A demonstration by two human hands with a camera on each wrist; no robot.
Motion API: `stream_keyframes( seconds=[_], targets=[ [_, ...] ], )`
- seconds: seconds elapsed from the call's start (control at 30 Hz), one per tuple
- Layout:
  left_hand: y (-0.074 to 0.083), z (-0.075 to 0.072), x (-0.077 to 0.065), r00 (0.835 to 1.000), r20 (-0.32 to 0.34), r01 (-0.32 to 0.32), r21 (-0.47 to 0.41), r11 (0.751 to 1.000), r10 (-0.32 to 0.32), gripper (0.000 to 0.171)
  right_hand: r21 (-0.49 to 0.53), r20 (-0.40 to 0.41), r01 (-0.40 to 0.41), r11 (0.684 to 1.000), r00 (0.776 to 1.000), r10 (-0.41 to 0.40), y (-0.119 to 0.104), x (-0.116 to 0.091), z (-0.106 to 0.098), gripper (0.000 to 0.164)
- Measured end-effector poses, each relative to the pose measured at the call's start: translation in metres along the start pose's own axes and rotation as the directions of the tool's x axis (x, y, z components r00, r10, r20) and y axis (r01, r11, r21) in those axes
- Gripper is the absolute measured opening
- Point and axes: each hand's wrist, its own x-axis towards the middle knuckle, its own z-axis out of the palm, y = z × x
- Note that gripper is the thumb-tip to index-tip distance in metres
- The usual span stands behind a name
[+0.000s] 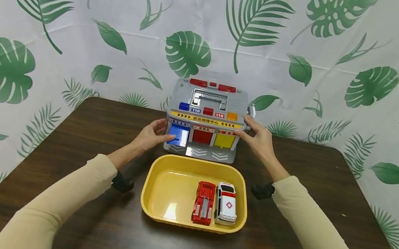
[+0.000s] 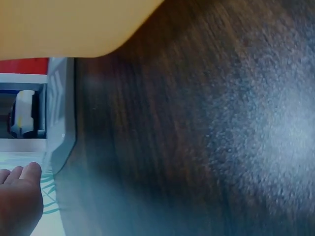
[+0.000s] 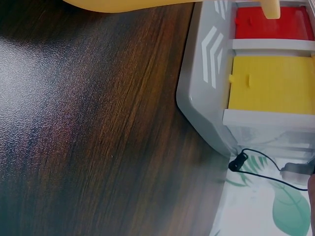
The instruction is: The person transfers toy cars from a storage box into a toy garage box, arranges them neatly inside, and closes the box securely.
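Note:
A grey toy rescue station [image 1: 204, 119] stands at the back of the table, with blue [image 1: 178, 135], red [image 1: 202, 137] and yellow [image 1: 224, 141] doors. My left hand [image 1: 153, 134] is at its left front corner, thumb tip at the blue door and the other fingers by the side wall. In the left wrist view, a white-topped toy vehicle [image 2: 23, 113] shows inside an open bay; the left hand's fingertips [image 2: 30, 173] are beside the station. My right hand [image 1: 257, 139] holds the right front corner, a finger on the roof edge and the thumb lower on the front.
In front of the station sits a yellow tray [image 1: 165, 191] holding a red toy fire truck [image 1: 204, 204] and a white toy ambulance [image 1: 226, 204]. A dark cord [image 3: 268, 179] hangs by the station's right side. A leaf-print cloth [image 1: 132, 29] rises behind the table.

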Motion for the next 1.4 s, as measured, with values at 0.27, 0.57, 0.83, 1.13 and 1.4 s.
stream_keyframes(
  seconds=[0.27, 0.57, 0.83, 1.13, 1.4],
  targets=[
    [-0.013, 0.006, 0.008, 1.0, -0.027, -0.003, 0.016, 1.0, 0.003, 0.076, 0.002, 0.002, -0.008, 1.0, 1.0, 0.008, 0.0, 0.001, 0.0, 0.068],
    [-0.016, 0.013, 0.015, 0.993, -0.102, -0.052, 0.11, 0.993, 0.063, 0.071, 0.001, -0.002, -0.007, 1.0, 1.0, 0.007, 0.0, 0.0, 0.0, 0.067],
    [-0.016, 0.018, 0.022, 0.973, -0.177, -0.089, 0.292, 0.952, 0.146, 0.057, 0.011, -0.01, -0.009, 1.0, 1.0, 0.01, 0.001, -0.001, 0.0, 0.068],
    [-0.017, 0.022, 0.025, 0.947, -0.22, -0.128, 0.408, 0.904, 0.233, 0.044, 0.004, -0.025, 0.004, 1.0, 1.0, -0.004, 0.002, -0.002, 0.0, 0.067],
    [-0.018, 0.025, 0.025, 0.921, -0.313, -0.068, 0.461, 0.885, 0.234, 0.039, 0.007, -0.034, 0.007, 1.0, 0.999, -0.007, 0.003, -0.005, 0.002, 0.066]
  ],
)
